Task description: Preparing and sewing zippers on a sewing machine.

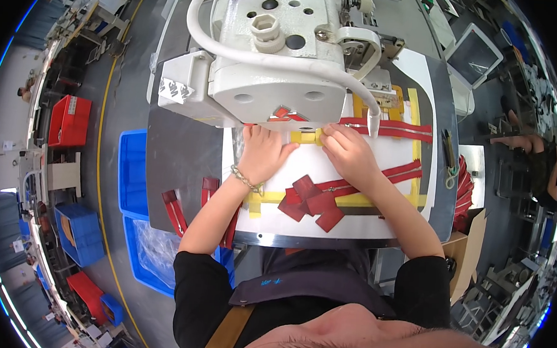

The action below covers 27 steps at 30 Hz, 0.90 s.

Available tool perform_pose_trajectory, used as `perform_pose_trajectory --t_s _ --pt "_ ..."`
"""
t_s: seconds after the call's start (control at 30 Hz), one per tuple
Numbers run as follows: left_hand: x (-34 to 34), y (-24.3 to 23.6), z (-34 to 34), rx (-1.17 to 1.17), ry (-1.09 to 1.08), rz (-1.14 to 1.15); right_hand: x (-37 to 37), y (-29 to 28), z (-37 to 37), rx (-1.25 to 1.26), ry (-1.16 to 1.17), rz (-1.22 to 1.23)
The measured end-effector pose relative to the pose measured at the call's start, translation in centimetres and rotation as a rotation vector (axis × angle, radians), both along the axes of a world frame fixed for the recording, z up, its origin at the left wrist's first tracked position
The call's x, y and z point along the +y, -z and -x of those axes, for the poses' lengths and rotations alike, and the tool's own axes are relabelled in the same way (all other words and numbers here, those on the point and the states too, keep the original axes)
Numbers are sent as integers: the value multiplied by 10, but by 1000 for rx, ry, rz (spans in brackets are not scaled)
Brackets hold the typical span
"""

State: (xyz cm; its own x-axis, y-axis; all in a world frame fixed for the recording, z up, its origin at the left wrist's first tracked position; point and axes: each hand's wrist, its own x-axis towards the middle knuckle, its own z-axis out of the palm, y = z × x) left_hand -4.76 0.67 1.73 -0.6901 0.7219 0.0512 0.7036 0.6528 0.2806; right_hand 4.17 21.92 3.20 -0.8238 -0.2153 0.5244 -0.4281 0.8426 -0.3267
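Observation:
My left hand (264, 153) lies flat on the work surface under the sewing machine head (278, 78), thumb apart from the fingers. A bit of red shows at its fingertips, mostly hidden by the machine. Close to the needle area, my right hand (351, 154) has its fingers closed at the end of a red zipper (396, 129), which stretches to the right. The grip itself is partly hidden. A second red zipper (401, 173) passes beneath my right forearm. Several red fabric squares (315, 200) lie in a loose pile between my arms.
Yellow tape (417, 150) borders the white sheet (352, 228). More red zippers (174, 212) hang over the table's front left edge. Blue bins (131, 178) stand left. On the right are snips (449, 160), a bundle of red zippers (463, 195) and a cardboard box (469, 256).

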Motion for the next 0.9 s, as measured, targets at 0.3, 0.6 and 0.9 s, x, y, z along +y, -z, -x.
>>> perform_pose_trajectory --t_s 0.3,0.6,0.9 --pt "4 -6 -10 193 8 -105 -3 -2 -11 -27 10 -141" --pt "-1 -9 -14 320 26 -184 9 -19 9 -60 -25 -93" --pt "-3 -7 -15 311 31 -178 36 8 61 -172 257 15"
